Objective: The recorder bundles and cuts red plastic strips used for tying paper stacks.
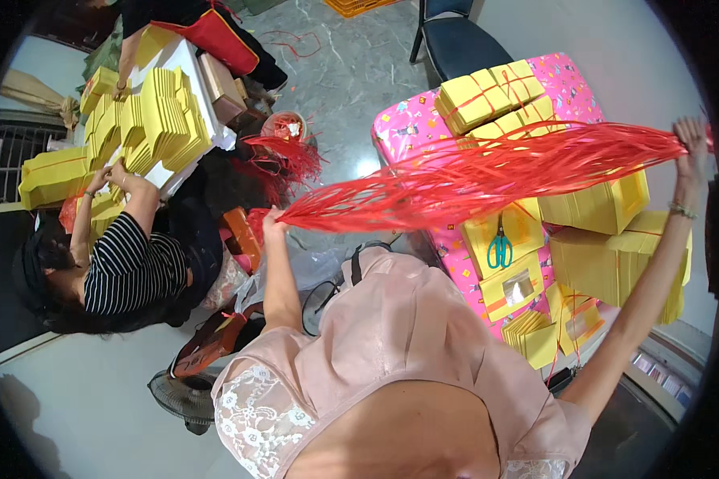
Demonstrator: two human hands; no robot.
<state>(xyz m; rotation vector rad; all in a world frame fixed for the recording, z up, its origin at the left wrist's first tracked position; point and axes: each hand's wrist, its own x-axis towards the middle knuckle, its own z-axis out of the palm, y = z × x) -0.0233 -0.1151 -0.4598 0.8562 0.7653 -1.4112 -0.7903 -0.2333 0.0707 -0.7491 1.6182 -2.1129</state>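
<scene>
Red strands (471,180) stretch above the pink-covered table (559,80), from beyond its left edge to past its right. The person's left hand (273,221) pinches one gathered end, the right hand (690,136) grips the other, presumably so the lengths align. Teal-handled scissors (499,249) rest on yellow paper (478,241) near the left edge, perhaps within reach.

Bright, glare on floor (347,92), fisheye-bent edges

Head view, wide fisheye — worn on the head, facing down; pale-pink fabric blouse (399,311) near, grey marbled floor (351,88) far.
</scene>
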